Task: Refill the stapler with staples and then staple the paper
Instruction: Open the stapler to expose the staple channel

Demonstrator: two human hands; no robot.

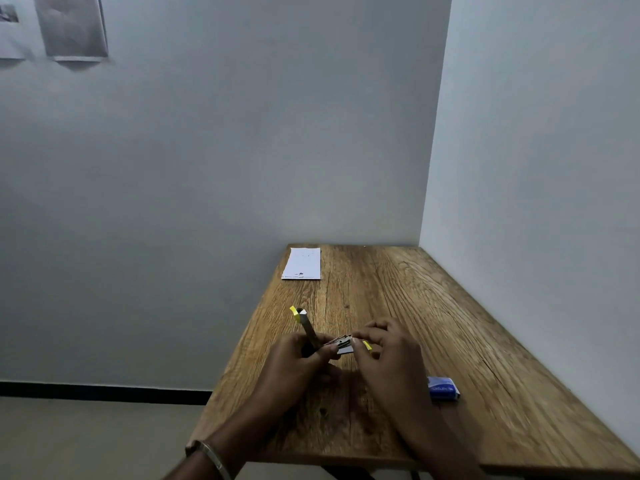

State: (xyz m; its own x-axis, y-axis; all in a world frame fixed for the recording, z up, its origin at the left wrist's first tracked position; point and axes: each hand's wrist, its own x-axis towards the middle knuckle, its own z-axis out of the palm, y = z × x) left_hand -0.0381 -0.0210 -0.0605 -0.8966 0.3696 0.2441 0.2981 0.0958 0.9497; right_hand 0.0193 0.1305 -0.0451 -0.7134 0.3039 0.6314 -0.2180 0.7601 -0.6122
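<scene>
A yellow and silver stapler [306, 323] is held over the middle of the wooden table [450, 323], hinged open, with its top arm pointing up and away. My left hand [298, 362] is shut on the stapler's body. My right hand [388, 351] pinches at the stapler's front end, where the metal channel and a yellow tip show; whether a staple strip is in its fingers is not clear. A small stack of white paper [303, 264] lies at the table's far left corner. A blue staple box [443, 388] lies on the table right of my right wrist.
The table stands in a corner, with walls at its far and right sides. Its left edge drops to the floor. Two sheets hang on the wall at the upper left [71, 26].
</scene>
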